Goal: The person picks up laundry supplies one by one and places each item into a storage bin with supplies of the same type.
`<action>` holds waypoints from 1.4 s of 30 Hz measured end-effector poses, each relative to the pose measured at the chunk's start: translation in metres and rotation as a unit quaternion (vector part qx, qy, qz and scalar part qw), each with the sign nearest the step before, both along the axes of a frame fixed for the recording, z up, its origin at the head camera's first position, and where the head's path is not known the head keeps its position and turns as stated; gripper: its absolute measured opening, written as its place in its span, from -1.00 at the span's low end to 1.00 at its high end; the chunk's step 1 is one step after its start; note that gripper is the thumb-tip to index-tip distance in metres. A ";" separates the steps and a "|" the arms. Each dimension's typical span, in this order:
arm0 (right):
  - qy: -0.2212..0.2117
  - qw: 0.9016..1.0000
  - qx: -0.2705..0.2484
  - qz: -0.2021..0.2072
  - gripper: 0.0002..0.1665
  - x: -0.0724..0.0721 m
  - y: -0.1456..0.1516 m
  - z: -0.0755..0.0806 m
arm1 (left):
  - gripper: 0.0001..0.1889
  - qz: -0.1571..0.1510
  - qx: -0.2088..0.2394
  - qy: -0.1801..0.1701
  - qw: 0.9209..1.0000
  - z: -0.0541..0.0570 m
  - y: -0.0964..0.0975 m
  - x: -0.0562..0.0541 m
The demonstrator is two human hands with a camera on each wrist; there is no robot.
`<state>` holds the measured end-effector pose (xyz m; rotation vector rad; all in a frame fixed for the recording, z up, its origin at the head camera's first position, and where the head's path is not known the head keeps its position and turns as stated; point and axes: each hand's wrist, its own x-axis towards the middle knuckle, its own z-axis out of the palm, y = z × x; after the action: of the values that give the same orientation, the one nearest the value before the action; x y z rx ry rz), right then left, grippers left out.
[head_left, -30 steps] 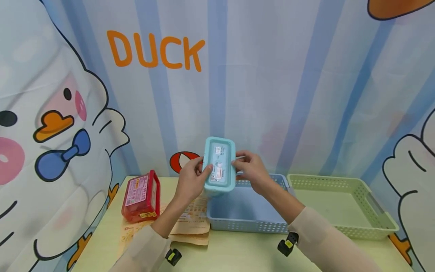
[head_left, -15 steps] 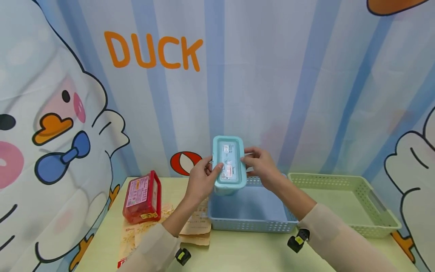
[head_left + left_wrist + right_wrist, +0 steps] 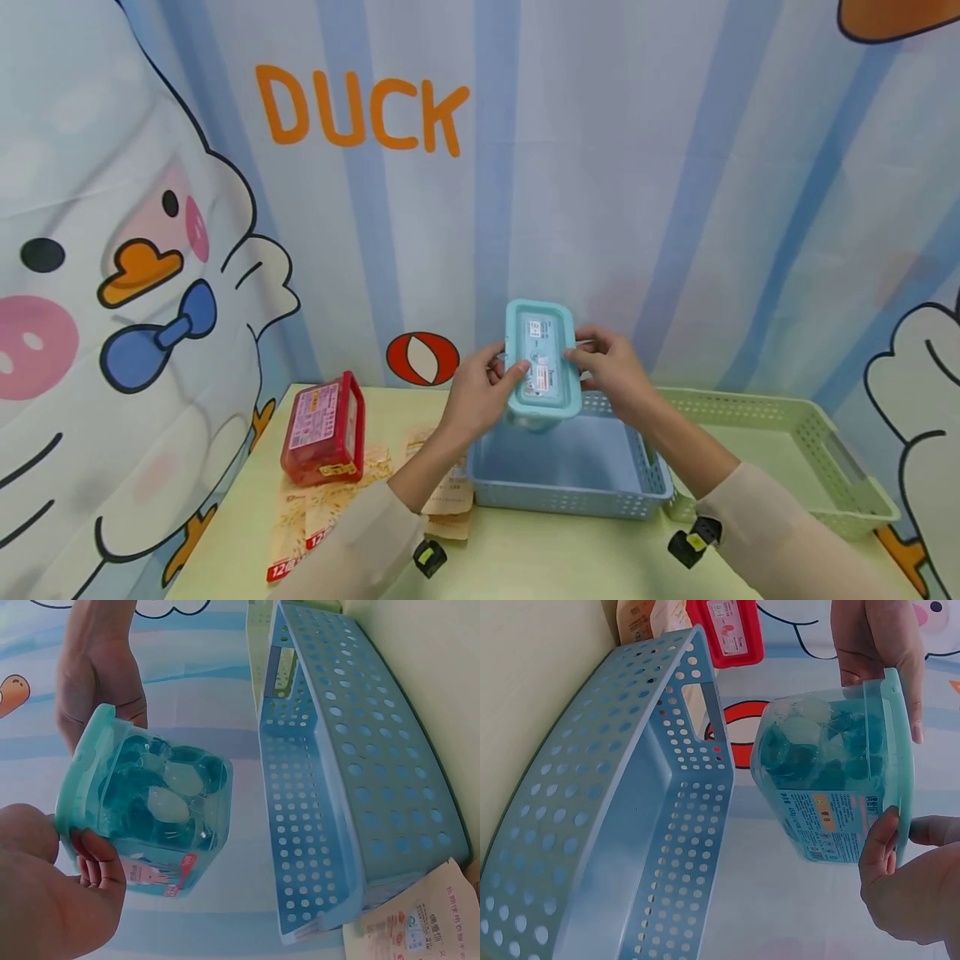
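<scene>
Both hands hold a teal lidded plastic tub (image 3: 542,358) up over the blue basket (image 3: 555,496). Through the tub's clear walls in the left wrist view, rounded teal and white pods (image 3: 169,802) show, and printed labels mark its lid and sides. My left hand (image 3: 480,392) grips the left side, thumb on the lid and fingers beneath the rim. On the opposite side, my right hand (image 3: 611,371) pinches the lid's rim between thumb and fingers. The lid sits on the tub and faces up toward the head camera.
A red tub (image 3: 318,433) lies at the left of the yellow table (image 3: 555,554), by several brown printed paper packs (image 3: 337,500). Right of the blue basket stands a green basket (image 3: 757,450). Behind hangs a duck-printed curtain (image 3: 585,167).
Both hands have moved to the right with the tub, further across the blue basket. The grip looks the same, and the view has shifted slightly.
</scene>
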<state>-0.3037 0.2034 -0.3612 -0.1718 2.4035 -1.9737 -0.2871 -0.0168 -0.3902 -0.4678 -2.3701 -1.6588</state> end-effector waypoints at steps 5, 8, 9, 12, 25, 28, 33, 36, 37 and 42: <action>0.008 1.000 0.018 -0.008 -0.51 0.003 0.008 0.004 | -0.48 -0.014 0.001 -0.020 1.000 0.003 0.004 -0.001; 0.013 0.999 0.034 -0.012 -0.51 0.005 0.012 0.006 | -0.44 -0.021 -0.005 -0.026 0.999 0.003 0.006 -0.002; 0.016 0.999 0.039 -0.011 -0.51 0.005 0.013 0.006 | -0.45 -0.025 -0.006 -0.028 0.999 0.003 0.006 -0.002; 0.019 0.998 0.052 -0.008 -0.52 0.005 0.017 0.006 | -0.49 -0.036 -0.015 -0.032 0.999 0.003 0.008 -0.003; -0.001 0.997 0.081 -0.018 -0.50 0.014 0.032 0.013 | -0.38 -0.089 -0.006 -0.078 0.993 0.006 0.017 0.000; 0.000 0.996 0.090 -0.020 -0.49 0.017 0.035 0.016 | -0.39 -0.090 -0.006 -0.074 0.993 0.007 0.021 0.001; -0.003 0.996 0.090 -0.019 -0.49 0.020 0.043 0.016 | -0.45 -0.097 -0.004 -0.065 0.993 0.004 0.028 0.002; -0.009 0.996 0.086 -0.020 -0.47 0.020 0.048 0.016 | -0.48 -0.105 -0.002 -0.063 0.992 0.002 0.032 0.002; -0.012 0.996 0.085 -0.021 -0.46 0.020 0.049 0.016 | -0.49 -0.106 -0.002 -0.063 0.992 0.001 0.034 0.002; -0.019 0.996 0.083 -0.023 -0.42 0.022 0.056 0.014 | -0.50 -0.107 0.004 -0.066 0.992 -0.002 0.041 0.005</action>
<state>-0.2814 0.2596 -0.3477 -0.0750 2.5527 -1.7654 -0.2824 0.0238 -0.3922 -0.6500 -2.4818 -1.8421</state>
